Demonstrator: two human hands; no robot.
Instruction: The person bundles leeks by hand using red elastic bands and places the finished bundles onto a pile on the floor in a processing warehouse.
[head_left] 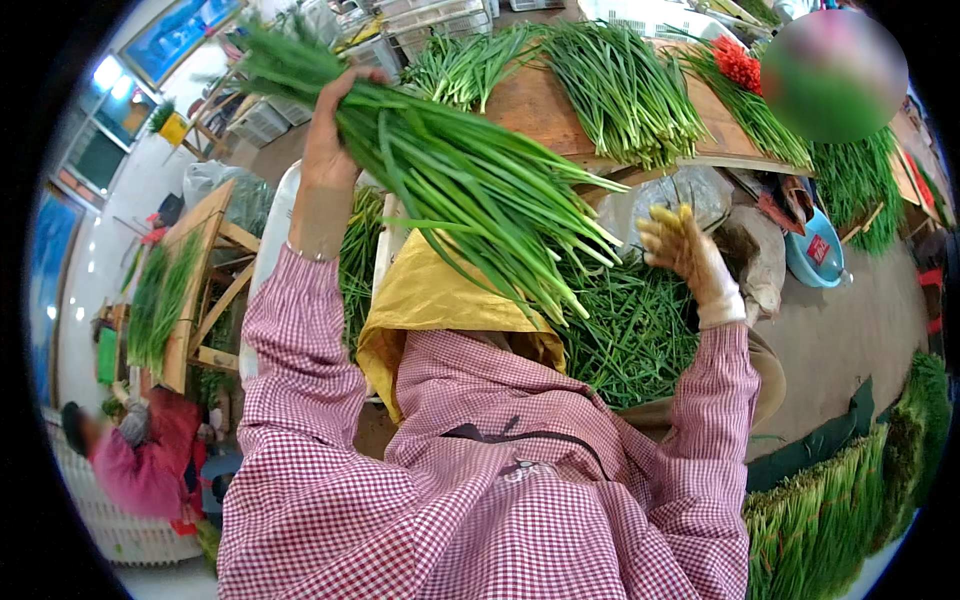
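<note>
My left hand [340, 120] is closed around a large bunch of green chives [455, 165], held up in front of me. The leafy tips fan out past the hand to the upper left and look blurred. Pale stem ends point to the lower right. My right hand [682, 245] is raised beside those stem ends, apart from them, with yellowish fingertips. Its fingers are somewhat bent and spread, and nothing shows between them. Below the bunch lies a heap of loose chive leaves [635, 335]. A yellow cloth [415, 295] covers my lap, partly hidden by the bunch.
Ahead, a wooden table [540, 110] bears several piles of chives [625, 90] and a red bundle of ties [737, 65]. A blue basin [815, 255] stands to the right. Chive bundles [820, 510] line the lower right. Another person [150, 455] sits at the left near a wooden stand [190, 290].
</note>
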